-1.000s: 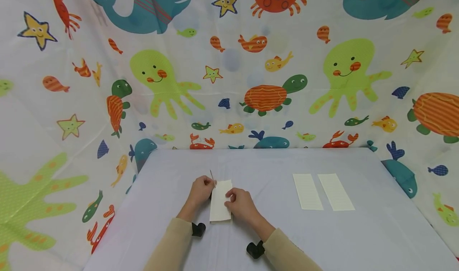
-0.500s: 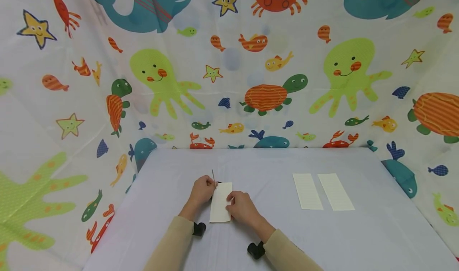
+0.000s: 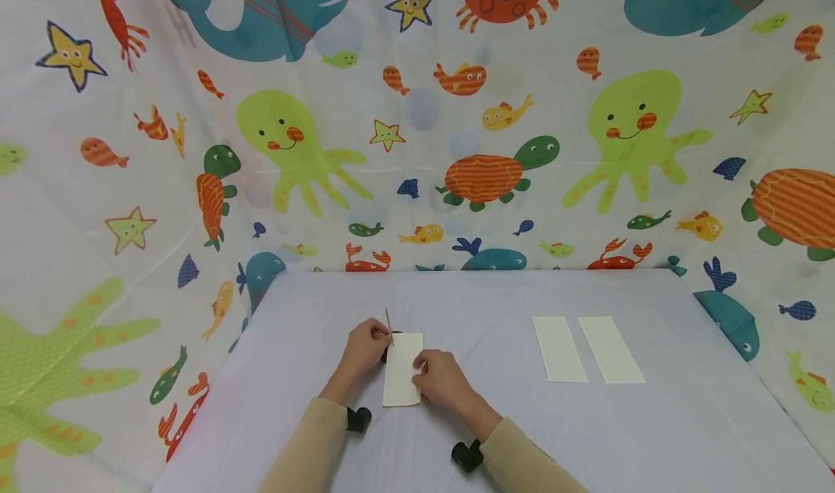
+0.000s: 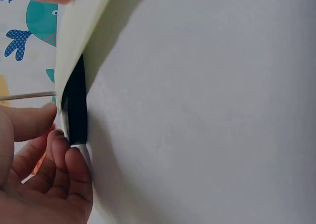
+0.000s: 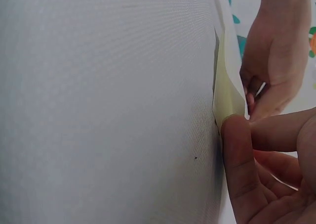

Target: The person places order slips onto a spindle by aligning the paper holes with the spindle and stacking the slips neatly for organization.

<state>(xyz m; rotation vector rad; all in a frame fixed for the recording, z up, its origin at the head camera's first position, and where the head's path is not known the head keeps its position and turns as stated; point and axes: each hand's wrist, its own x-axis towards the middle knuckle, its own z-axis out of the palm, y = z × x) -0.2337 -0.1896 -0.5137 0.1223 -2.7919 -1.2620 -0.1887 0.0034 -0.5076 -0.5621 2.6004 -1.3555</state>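
A stack of cream lined paper [image 3: 403,377] lies upright between the hands in the head view. At its upper left corner is what looks like a dark binder clip [image 4: 77,110], with a thin metal handle [image 4: 27,95] sticking out. My left hand [image 3: 365,346] pinches at this clip, thumb on the upper side and fingers curled beneath. My right hand [image 3: 445,378] grips the paper's right edge between thumb and finger. In the right wrist view the paper's edges [image 5: 227,80] stand bowed and slightly apart. Much of the clip is hidden by paper and fingers.
Two cream paper sheets lie apart on the right of the white-covered table: a left sheet [image 3: 559,349] and a right sheet [image 3: 611,349]. Behind the table [image 3: 483,442] hangs a cloth [image 3: 417,138] printed with sea animals.
The paper's top edge has come slightly toward me, and a bit of dark clip now shows there. My right hand has shifted a little nearer with it. Both hands keep their hold.
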